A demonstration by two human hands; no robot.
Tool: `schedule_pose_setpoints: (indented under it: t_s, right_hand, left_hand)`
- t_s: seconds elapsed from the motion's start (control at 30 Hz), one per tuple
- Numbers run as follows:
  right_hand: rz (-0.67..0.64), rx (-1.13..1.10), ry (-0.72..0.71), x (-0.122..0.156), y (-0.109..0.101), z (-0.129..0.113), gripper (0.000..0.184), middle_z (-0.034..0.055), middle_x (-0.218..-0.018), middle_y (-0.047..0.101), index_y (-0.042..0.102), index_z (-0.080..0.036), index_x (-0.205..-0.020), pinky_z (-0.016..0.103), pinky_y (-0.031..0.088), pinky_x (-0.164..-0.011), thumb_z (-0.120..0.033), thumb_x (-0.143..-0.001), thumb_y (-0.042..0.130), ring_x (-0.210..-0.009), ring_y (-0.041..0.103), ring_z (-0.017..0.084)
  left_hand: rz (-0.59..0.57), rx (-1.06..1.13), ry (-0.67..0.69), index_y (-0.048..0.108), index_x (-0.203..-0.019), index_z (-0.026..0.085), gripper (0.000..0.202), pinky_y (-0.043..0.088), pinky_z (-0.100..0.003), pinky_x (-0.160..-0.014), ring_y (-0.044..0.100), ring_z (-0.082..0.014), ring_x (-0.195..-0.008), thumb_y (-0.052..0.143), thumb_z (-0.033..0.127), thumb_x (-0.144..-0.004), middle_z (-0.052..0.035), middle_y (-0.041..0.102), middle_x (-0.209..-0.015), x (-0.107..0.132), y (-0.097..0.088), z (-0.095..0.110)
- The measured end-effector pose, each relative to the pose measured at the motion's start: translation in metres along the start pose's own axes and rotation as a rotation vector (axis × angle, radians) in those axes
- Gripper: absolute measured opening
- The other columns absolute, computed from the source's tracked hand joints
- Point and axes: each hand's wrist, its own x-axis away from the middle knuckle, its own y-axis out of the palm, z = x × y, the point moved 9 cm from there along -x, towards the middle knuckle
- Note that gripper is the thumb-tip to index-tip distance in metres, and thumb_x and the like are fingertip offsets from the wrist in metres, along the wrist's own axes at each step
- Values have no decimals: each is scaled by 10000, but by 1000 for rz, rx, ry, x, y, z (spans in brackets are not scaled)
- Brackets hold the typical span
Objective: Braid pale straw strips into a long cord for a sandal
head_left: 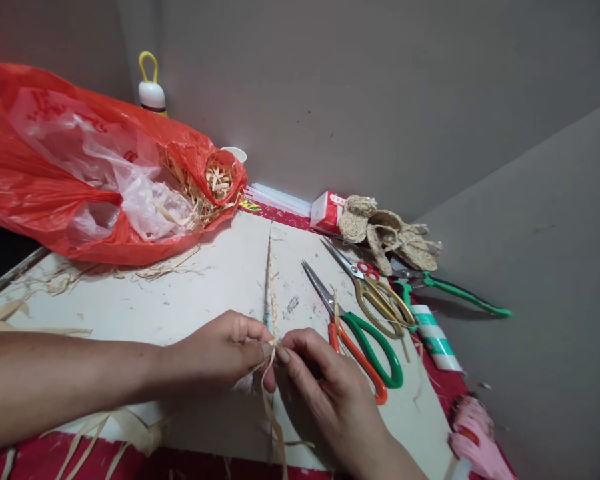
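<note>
My left hand [215, 353] and my right hand [325, 387] meet at the near end of a thin braided straw cord [271, 287] that runs away from me across a white board [180, 300]. The fingertips of both hands pinch the cord where the braid ends, and loose flat straw strips [273, 413] hang down from that spot toward me. Both hands are closed on the straw.
A red plastic bag [55, 173] full of straw lies at the back left, a bottle [151, 87] behind it. Right of my hands lie green-and-orange scissors [365, 333], gold-handled scissors [375, 293], green pliers [455, 290], a tape roll [433, 337], woven straw pieces [385, 233] and a small box [327, 210].
</note>
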Motion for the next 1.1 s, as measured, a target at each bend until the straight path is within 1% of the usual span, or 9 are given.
schedule_pose_setpoints:
  t_s: [0.17, 0.23, 0.33, 0.4, 0.53, 0.63, 0.9, 1.0, 1.1]
  right_hand:
    - [23, 30, -50, 1, -5, -5, 167, -28, -660, 617, 542, -216, -804, 186, 381, -533, -239, -941, 450, -539, 509, 90]
    - [14, 33, -59, 1, -3, -6, 163, -29, -663, 626, 539, -218, -808, 191, 376, -531, -226, -941, 447, -525, 496, 87]
    - [16, 10, -12, 1, -1, -1, 168, -19, -647, 614, 530, -212, -797, 205, 367, -518, -251, -940, 451, -510, 471, 90]
    - [27, -103, 64, 1, 0, 6, 170, -16, -637, 591, 519, -208, -808, 208, 363, -497, -306, -936, 465, -503, 462, 90]
    - [-58, -561, 295, 3, 10, 22, 215, -13, -683, 599, 482, -210, -947, 189, 364, -457, -408, -891, 543, -492, 483, 75]
    - [-115, -705, 397, 4, 15, 26, 317, -20, -684, 595, 474, -200, -982, 169, 342, -429, -425, -827, 635, -463, 473, 57]
    - [-164, -681, 437, 3, 21, 32, 330, -52, -586, 519, 521, -163, -826, 166, 270, -405, -444, -775, 684, -414, 397, 34]
    - [-167, -669, 449, 4, 20, 29, 329, -70, -555, 469, 512, -165, -814, 173, 242, -415, -463, -798, 651, -420, 354, 36]
    - [-161, -639, 435, 2, 17, 26, 332, -61, -582, 449, 507, -167, -815, 183, 265, -452, -481, -818, 617, -487, 367, 59]
  left_hand:
    - [-30, 4, 23, 623, -661, 128, 309, 191, -211, -448, 263, -48, -425, 486, 324, -856, 65, 420, -467, -1, 2, 1]
    - [-27, -5, 37, 626, -676, 123, 314, 182, -212, -442, 273, -45, -428, 518, 364, -846, 58, 443, -482, -1, 1, 1]
    - [-18, 22, 30, 620, -721, 129, 283, 186, -203, -426, 292, -38, -413, 615, 404, -789, 58, 490, -499, -1, 1, -1]
    - [-19, 55, 33, 606, -713, 136, 286, 210, -192, -423, 293, -32, -398, 645, 413, -768, 65, 493, -486, 0, 1, -1]
    - [-30, 77, 62, 607, -741, 138, 270, 244, -178, -434, 291, -14, -386, 611, 400, -805, 54, 565, -550, 0, 1, 2]
    - [-47, 78, 70, 609, -775, 139, 235, 261, -171, -442, 287, -1, -376, 580, 364, -835, 48, 599, -602, -1, 1, 0]
    - [-31, 152, 58, 548, -758, 155, 313, 276, -176, -451, 307, -11, -384, 607, 460, -798, 48, 593, -582, -3, 1, -8]
    - [-52, 152, 57, 545, -752, 153, 299, 269, -176, -449, 294, -13, -387, 607, 442, -802, 51, 583, -574, -4, 2, -8]
    - [-56, 144, 55, 546, -753, 154, 275, 260, -177, -446, 287, -17, -388, 617, 416, -798, 59, 568, -559, -4, 2, -7]
